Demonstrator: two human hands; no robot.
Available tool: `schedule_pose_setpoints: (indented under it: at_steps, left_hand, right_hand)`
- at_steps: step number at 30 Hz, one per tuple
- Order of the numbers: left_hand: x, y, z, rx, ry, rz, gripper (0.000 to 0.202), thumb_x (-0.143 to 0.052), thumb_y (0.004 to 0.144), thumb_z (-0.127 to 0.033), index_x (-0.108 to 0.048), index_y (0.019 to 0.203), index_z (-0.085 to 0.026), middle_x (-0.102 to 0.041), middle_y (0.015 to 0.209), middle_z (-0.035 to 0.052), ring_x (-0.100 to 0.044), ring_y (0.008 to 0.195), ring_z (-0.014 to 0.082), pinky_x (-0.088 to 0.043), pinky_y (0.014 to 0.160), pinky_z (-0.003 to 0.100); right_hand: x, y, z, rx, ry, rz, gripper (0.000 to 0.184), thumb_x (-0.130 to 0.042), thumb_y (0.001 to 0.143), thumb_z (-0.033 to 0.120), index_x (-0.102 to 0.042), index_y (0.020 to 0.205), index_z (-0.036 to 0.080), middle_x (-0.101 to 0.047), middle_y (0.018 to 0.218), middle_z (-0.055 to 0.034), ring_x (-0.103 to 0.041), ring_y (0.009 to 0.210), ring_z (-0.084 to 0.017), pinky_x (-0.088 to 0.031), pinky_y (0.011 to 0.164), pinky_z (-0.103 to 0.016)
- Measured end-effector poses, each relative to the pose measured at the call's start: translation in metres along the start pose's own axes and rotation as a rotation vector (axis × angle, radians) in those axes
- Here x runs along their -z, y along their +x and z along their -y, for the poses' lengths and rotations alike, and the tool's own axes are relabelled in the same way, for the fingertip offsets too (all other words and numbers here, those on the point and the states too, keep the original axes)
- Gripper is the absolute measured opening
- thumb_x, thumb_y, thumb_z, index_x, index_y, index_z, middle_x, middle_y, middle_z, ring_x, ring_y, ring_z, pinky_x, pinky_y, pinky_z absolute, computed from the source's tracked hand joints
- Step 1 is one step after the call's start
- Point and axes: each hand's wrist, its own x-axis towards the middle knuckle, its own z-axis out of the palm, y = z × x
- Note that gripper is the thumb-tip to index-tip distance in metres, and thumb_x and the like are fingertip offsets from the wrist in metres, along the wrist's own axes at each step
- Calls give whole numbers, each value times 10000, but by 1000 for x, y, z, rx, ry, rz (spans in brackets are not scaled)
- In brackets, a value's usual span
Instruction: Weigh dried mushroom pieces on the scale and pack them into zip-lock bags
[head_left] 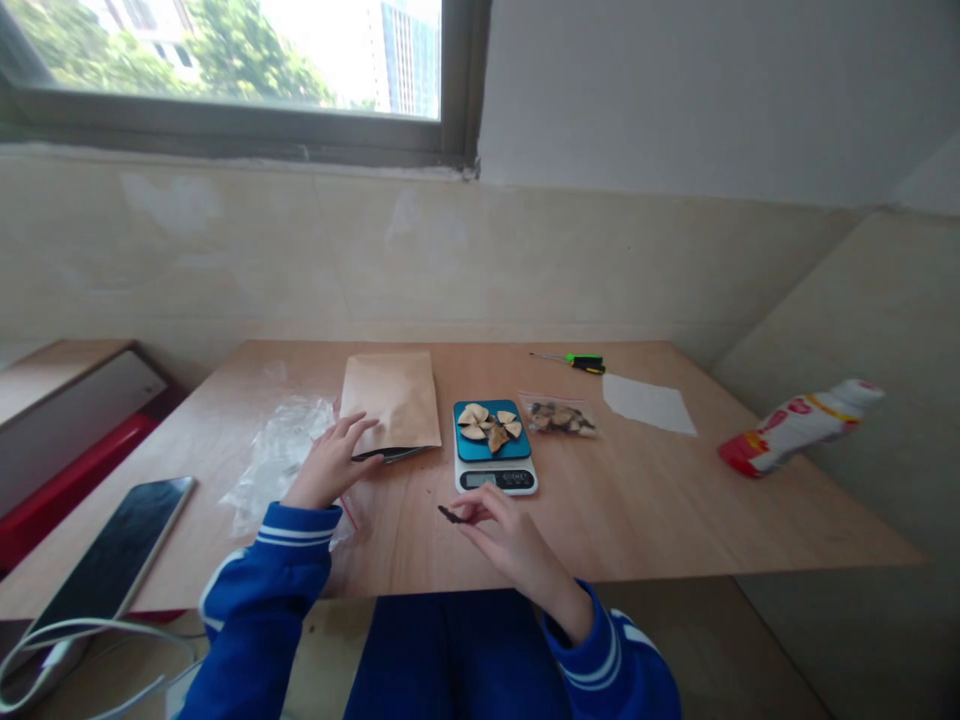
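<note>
The two hands are apart from each other above the near half of the pale wood-grain tabletop [652,520]. The right hand [506,535] is closed in a pinch, thumb against fingertips, on a small dark thin piece [451,515], whose free end points to the left. This piece is held just in front of the white digital kitchen scale with a blue square platform [517,453], and the hand's knuckles overlap the scale's near edge in view; whether they touch it cannot be told.

The left hand [326,465] is open, palm down, with its fingers loosely spread and the thumb set apart from them. It grips nothing visible. Its fingers reach over the near left part of the flat brown kraft-paper pouch [397,395]; contact with the paper cannot be made out. Crumpled clear plastic bags [270,450] lie beside and partly behind that hand, a red strip showing near the wrist.

On the blue platform rest several cream-coloured, dark-edged dried slices [474,413], with one browner piece at the near side. Just right of the scale lies a clear zip bag of brownish dried pieces [562,415], flat on the wood.
</note>
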Motion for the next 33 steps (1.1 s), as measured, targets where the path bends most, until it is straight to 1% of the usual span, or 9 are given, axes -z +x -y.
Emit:
schedule_pose_setpoints:
  at_steps: [2,4,8,14,19,23,28,31,33]
  left_hand:
    - [0,-2,3,-17,-26,33,440,-555,811,-311,-545,1246,-242,-520,1365,93,-543,1196,281,-444,961,409]
    - [3,-3,3,4,-56,36,369,-497,835,-268,-591,1192,-258,-606,1276,61,-610,1104,238,-472,911,349]
    - [17,-6,-5,106,-67,-62,303,-471,852,-292,-679,1072,-276,-723,1075,27,-690,902,221,-505,762,298]
    - [45,-14,-25,59,-97,-220,306,-501,846,-354,-708,1064,-294,-741,1019,14,-694,859,213,-496,678,271]
    - [53,-20,-27,105,-103,-292,289,-504,858,-371,-718,1043,-315,-746,1002,-6,-699,839,212,-482,636,268]
    - [51,-20,-25,139,-140,-325,280,-508,865,-399,-720,1036,-337,-753,960,-19,-703,775,200,-476,626,271]
    - [51,-18,-29,198,-167,-341,269,-528,851,-424,-728,1011,-339,-753,942,-26,-696,738,191,-482,648,275]
    - [49,-17,-29,222,-182,-353,281,-520,850,-434,-726,1010,-329,-750,945,-18,-691,755,193,-477,644,270]
    - [43,-16,-26,229,-194,-321,285,-515,849,-433,-721,1012,-324,-747,951,-12,-687,773,198,-472,643,269]
  right_hand:
    - [-8,1,5,26,-23,63,134,-569,872,147,-643,973,194,-598,860,-28,-617,799,-143,-546,736,-276]
    - [-15,4,9,63,-37,98,137,-550,888,135,-647,968,191,-608,876,-35,-618,813,-143,-540,751,-275]
    - [-25,19,12,159,-93,69,206,-488,921,109,-625,1046,198,-630,942,-41,-613,883,-150,-524,813,-287]
    - [-46,72,14,281,-450,-61,260,-417,954,118,-619,1090,207,-623,1026,-62,-574,997,-195,-481,893,-345]
    - [-67,99,15,336,-699,-40,241,-454,936,110,-639,1063,196,-641,1049,-79,-560,998,-225,-470,883,-368]
    - [-76,96,8,372,-755,-27,238,-444,946,130,-637,1073,189,-664,1066,-88,-516,1109,-254,-439,928,-413]
    - [-76,84,-4,381,-739,-67,283,-408,961,131,-601,1151,214,-623,1226,-80,-466,1205,-250,-363,1014,-468]
    - [-71,76,-2,359,-688,-65,291,-426,946,119,-600,1159,216,-594,1272,-83,-473,1195,-250,-367,1000,-469]
    - [-66,68,3,325,-616,-56,290,-449,927,110,-609,1147,211,-603,1242,-82,-496,1152,-244,-393,973,-450]
